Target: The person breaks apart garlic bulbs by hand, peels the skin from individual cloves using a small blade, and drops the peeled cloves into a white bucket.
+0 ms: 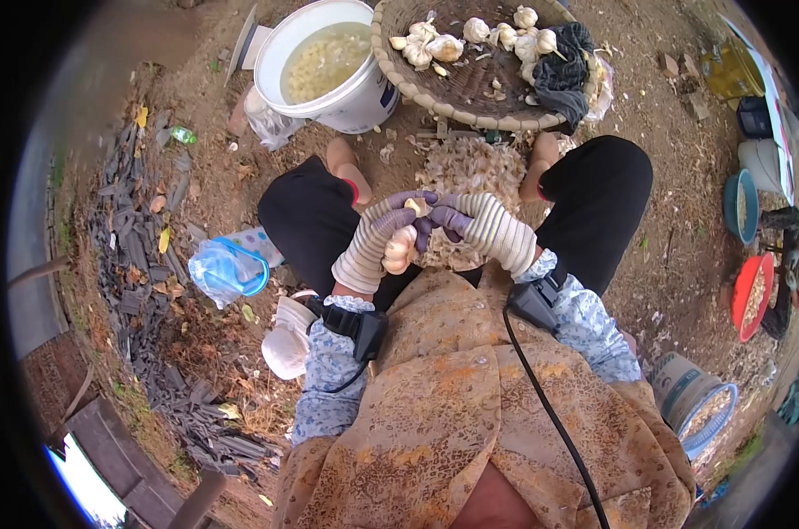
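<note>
My left hand [375, 236], in a striped glove with purple fingertips, is closed around a partly broken garlic bulb [400, 250]. A pale garlic clove [417, 207] shows at the fingertips where both hands meet. My right hand [494, 227], gloved alike, has its fingers bent and pressed together at that clove; the exact grip is partly hidden. Beneath the hands, a heap of garlic skins [470, 176] covers the ground between the feet. Ahead stands a woven basket [443, 108] holding several garlic bulbs [523, 40] and a dark cloth [561, 72].
Left of the basket, a white bucket [351, 113] holds peeled cloves in water. A blue-rimmed container with plastic [227, 269] lies to the left, near dark wood scraps [144, 264]. On the right are a red basin [752, 298], a blue basin [739, 207] and a tilted bucket [686, 388].
</note>
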`<state>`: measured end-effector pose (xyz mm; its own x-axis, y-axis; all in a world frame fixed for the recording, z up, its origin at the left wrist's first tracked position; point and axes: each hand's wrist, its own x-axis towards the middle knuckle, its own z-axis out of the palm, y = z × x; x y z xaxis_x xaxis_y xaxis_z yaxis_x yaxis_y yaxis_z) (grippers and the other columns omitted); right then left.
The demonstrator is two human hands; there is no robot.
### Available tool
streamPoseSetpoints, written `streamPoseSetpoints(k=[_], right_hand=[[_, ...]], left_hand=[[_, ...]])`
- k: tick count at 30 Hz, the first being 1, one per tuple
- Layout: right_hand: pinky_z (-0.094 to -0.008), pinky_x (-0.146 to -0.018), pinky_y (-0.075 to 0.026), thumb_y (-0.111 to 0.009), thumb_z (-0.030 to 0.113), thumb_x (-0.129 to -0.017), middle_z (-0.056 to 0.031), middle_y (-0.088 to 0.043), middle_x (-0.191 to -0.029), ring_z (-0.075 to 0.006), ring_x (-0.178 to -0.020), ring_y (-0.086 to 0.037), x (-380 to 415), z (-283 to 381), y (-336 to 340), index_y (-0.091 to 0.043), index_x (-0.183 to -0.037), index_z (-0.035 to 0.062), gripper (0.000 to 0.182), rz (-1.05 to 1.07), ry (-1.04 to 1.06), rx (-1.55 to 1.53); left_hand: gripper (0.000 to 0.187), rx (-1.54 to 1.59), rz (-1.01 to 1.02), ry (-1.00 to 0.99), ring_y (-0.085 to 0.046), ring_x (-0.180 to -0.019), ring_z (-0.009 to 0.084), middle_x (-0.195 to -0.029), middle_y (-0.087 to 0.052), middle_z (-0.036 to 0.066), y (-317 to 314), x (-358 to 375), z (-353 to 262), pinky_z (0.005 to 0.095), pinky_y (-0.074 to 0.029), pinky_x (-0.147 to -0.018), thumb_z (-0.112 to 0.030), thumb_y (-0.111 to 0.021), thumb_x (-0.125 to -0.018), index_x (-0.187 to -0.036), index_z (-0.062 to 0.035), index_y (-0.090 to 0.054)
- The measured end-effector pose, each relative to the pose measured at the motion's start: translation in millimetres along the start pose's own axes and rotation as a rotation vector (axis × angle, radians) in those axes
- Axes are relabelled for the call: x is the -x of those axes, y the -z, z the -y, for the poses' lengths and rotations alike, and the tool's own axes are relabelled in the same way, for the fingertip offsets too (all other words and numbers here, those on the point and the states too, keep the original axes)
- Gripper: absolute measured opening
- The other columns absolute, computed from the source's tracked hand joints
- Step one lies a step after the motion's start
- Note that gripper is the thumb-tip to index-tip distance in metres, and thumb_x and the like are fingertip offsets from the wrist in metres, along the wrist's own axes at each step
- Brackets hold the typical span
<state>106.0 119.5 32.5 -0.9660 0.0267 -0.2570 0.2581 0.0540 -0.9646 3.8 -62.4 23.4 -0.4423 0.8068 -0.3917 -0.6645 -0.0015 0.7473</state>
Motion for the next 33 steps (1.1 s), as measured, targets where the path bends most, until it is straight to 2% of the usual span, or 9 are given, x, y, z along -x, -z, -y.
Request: streamPoseSetpoints(k=[4, 7, 14, 22, 25, 26, 28, 31, 33], right_hand=[[-0.0261, -0.058, -0.044, -0.058, 0.029, -0.096, -0.0011, -0.059, -0.066, -0.0095, -0.062, -0.052, 1, -7, 0, -0.068, -0.095, 0.0011, 0.030, 0.020, -0.051, -0.098], [-0.0239, -0.054, -0.041, -0.057, 0.033, -0.097, 0.0008, -0.058, -0.066, -0.0075, -0.059, -0.050, 2, -12, -4, -0.069, -0.095, 0.0025, 0.033, 0.007, 0.033, -0.105], [-0.0178, -0.044, -0.028, -0.057, 0.039, -0.095, 0.0031, -0.057, -0.066, -0.0017, -0.050, -0.042, 12, 2, 14, -0.067, -0.091, 0.0043, 0.036, -0.055, -0.255, -0.689], [-0.0218, -0.038, -0.030, -0.060, 0.030, -0.095, -0.0004, -0.059, -0.065, -0.0055, -0.043, -0.043, -7, -34, 18, -0.063, -0.092, 0.0037, 0.027, -0.162, -0.438, -0.297], [-0.0222, -0.038, -0.030, -0.064, 0.030, -0.092, 0.0001, -0.059, -0.066, -0.0054, -0.043, -0.042, -6, -29, 20, -0.064, -0.093, 0.0040, 0.026, -0.174, -0.400, -0.341], [-0.0222, -0.038, -0.030, -0.066, 0.030, -0.091, 0.0004, -0.059, -0.066, -0.0053, -0.043, -0.041, -8, -29, 21, -0.064, -0.094, 0.0040, 0.026, -0.181, -0.393, -0.327], [-0.0223, -0.039, -0.029, -0.070, 0.028, -0.087, 0.0019, -0.059, -0.068, -0.0037, -0.045, -0.042, -6, -18, 22, -0.066, -0.097, 0.0047, 0.026, -0.265, -0.365, -0.282], [-0.0211, -0.049, -0.036, -0.074, 0.029, -0.084, 0.0020, -0.060, -0.071, -0.0038, -0.057, -0.047, -3, -18, 25, -0.065, -0.101, 0.0023, 0.033, -0.336, -0.276, -0.227], [-0.0219, -0.062, -0.041, -0.077, 0.026, -0.081, 0.0015, -0.060, -0.078, -0.0052, -0.070, -0.049, -7, -17, 17, -0.063, -0.110, 0.0006, 0.041, -0.391, -0.087, -0.239]], left_hand=[[0.036, 0.087, 0.000, 0.007, -0.060, -0.066, 0.0145, -0.081, -0.064, 0.007, -3, -2, 3, 0.0262, -0.049, -0.061, -0.021, -0.062, -0.089, -0.115, 0.0036, -0.062], [0.036, -0.266, -0.143, -0.054, -0.060, -0.065, 0.0162, -0.081, -0.064, 0.009, -3, -3, 1, 0.0272, -0.050, -0.061, -0.022, -0.063, -0.088, -0.113, 0.0044, -0.062], [0.036, 0.218, -0.191, -0.059, -0.060, -0.067, 0.0174, -0.082, -0.062, 0.007, -4, -1, 1, 0.0288, -0.050, -0.059, -0.022, -0.063, -0.087, -0.112, 0.0030, -0.062], [0.039, 0.140, -0.281, -0.038, -0.059, -0.060, 0.0195, -0.079, -0.061, 0.006, 9, -9, -39, 0.0305, -0.048, -0.051, -0.023, -0.065, -0.088, -0.119, 0.0005, -0.059], [0.040, 0.128, -0.454, -0.306, -0.055, -0.057, 0.0168, -0.079, -0.060, 0.007, 33, -44, -110, 0.0306, -0.046, -0.047, -0.030, -0.063, -0.091, -0.121, -0.0029, -0.057], [0.035, 0.307, 0.066, -0.045, -0.055, -0.055, 0.0173, -0.077, -0.061, 0.008, 126, -59, -122, 0.0316, -0.046, -0.046, -0.033, -0.059, -0.093, -0.111, -0.0031, -0.060], [0.035, 0.199, -0.636, -0.285, -0.055, -0.053, 0.0189, -0.073, -0.060, 0.009, 68, -73, -130, 0.0335, -0.047, -0.046, -0.035, -0.055, -0.095, -0.100, -0.0017, -0.062], [0.038, 0.312, -0.458, -0.049, -0.055, -0.054, 0.0222, -0.069, -0.058, 0.008, 52, -75, -116, 0.0371, -0.048, -0.047, -0.038, -0.051, -0.096, -0.097, -0.0015, -0.062], [0.033, 0.332, -0.593, -0.010, -0.050, -0.048, 0.0199, -0.060, -0.051, 0.004, 16, -77, -82, 0.0365, -0.047, -0.048, -0.037, -0.049, -0.098, -0.090, -0.0057, -0.059]])
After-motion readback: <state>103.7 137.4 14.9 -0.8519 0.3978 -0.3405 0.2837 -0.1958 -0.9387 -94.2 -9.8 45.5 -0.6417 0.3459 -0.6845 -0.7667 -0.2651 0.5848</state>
